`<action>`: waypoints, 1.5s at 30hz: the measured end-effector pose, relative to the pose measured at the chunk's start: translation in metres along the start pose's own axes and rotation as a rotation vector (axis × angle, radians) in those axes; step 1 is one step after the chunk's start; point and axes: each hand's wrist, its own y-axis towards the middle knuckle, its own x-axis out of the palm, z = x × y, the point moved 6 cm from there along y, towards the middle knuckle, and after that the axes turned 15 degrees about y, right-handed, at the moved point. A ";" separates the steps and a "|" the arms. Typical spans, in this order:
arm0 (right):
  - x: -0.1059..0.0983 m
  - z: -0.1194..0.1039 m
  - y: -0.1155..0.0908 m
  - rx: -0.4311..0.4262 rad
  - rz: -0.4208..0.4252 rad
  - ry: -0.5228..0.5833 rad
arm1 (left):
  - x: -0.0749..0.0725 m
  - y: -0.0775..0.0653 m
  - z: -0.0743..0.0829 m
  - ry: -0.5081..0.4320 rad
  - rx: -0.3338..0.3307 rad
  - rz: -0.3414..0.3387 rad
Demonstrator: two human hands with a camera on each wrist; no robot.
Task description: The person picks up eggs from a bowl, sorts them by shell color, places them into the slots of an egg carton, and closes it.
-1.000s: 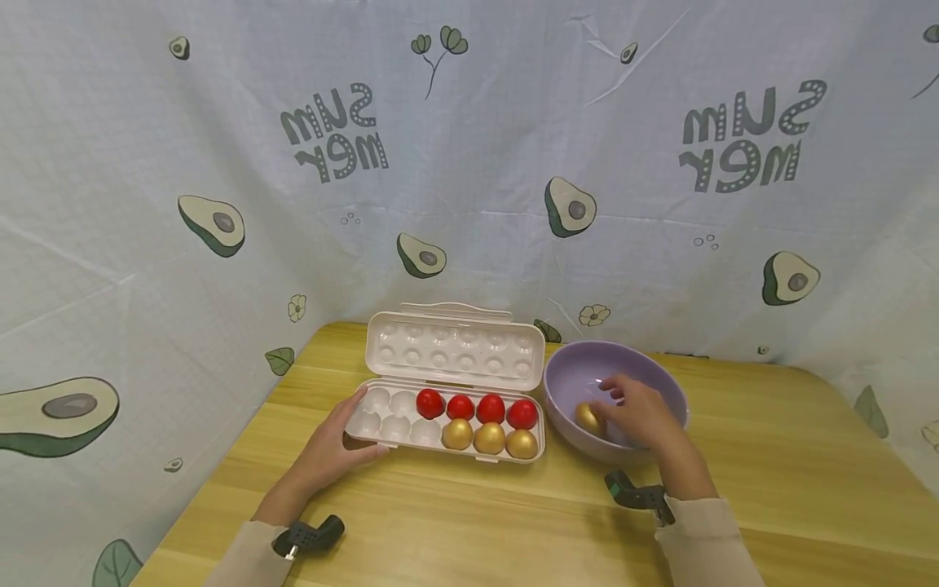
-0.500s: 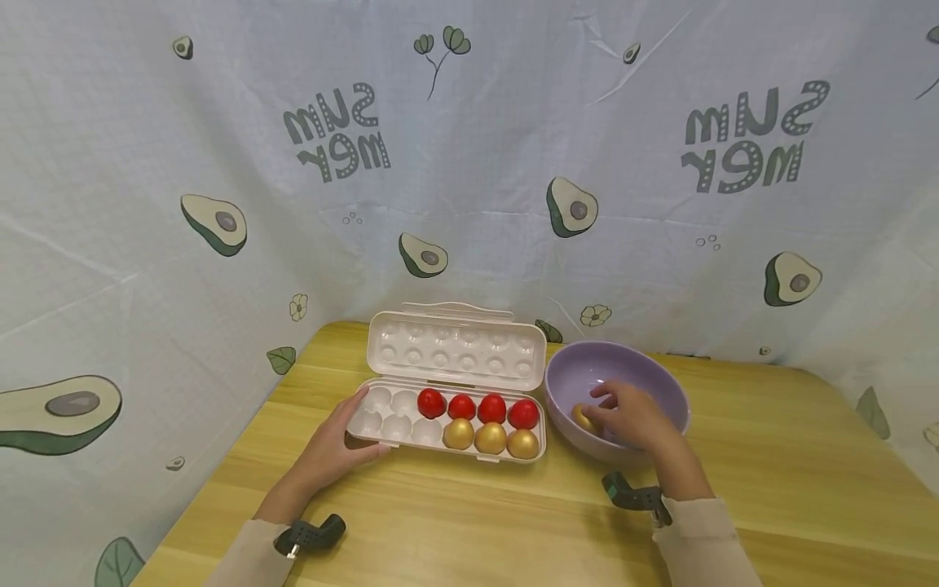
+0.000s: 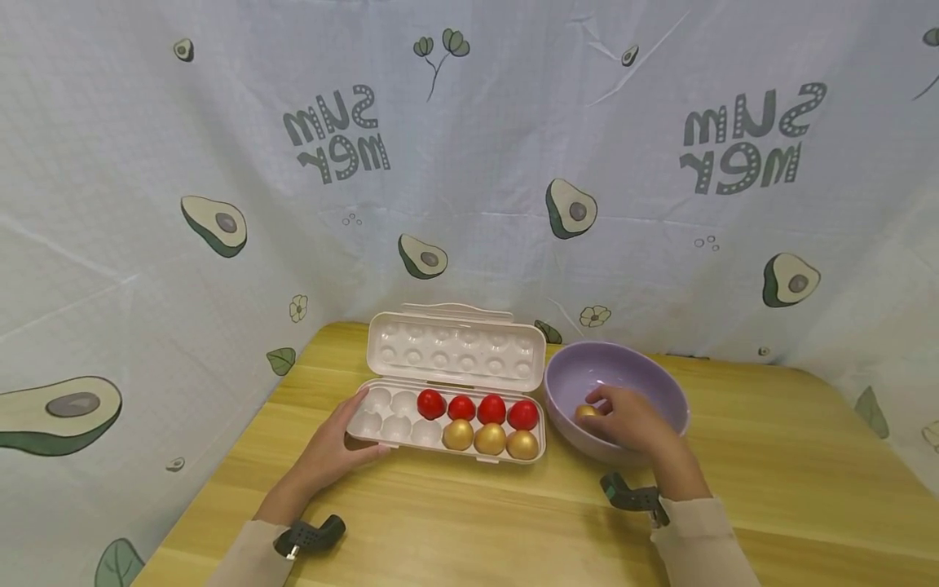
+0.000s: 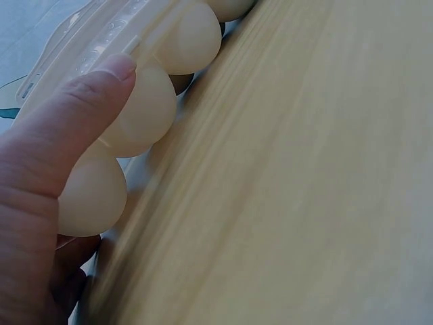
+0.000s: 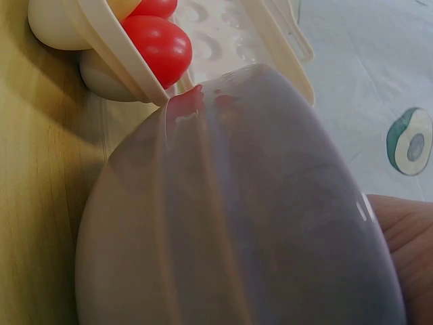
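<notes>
My left hand (image 3: 330, 448) grips the left end of an open cream egg carton (image 3: 397, 427); the left wrist view has the thumb (image 4: 101, 91) over its front rim. Several red eggs (image 3: 491, 409) fill the right part of the carton's back row. Three gold eggs (image 3: 490, 439) sit at the right of the front row, with bare cups to the left. Inside a purple bowl (image 3: 663, 387), my right hand (image 3: 627, 417) pinches another gold egg (image 3: 584, 411). From the right wrist, the bowl's outer wall (image 5: 270, 203) hides the fingers and that egg.
The carton's lid (image 3: 456, 346) stands raised at the back, close to the bowl's left side. Both rest on a wooden table (image 3: 469, 514). A pale avocado-print cloth (image 3: 499, 163) hangs behind and along the left. Dark devices (image 3: 311, 534) are strapped to both wrists.
My right hand has moved slightly left and lower in the bowl, its fingers closing around the gold egg, which has shifted a little. The left hand and carton hold still.
</notes>
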 end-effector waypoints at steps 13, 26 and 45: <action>0.002 0.003 0.003 0.005 0.002 -0.013 | 0.000 0.000 -0.001 -0.006 0.002 -0.001; 0.002 0.001 0.001 -0.026 0.034 0.031 | 0.000 0.000 -0.001 -0.006 0.003 -0.005; -0.001 -0.003 0.003 -0.072 0.075 0.067 | 0.000 0.000 -0.001 -0.012 0.006 0.013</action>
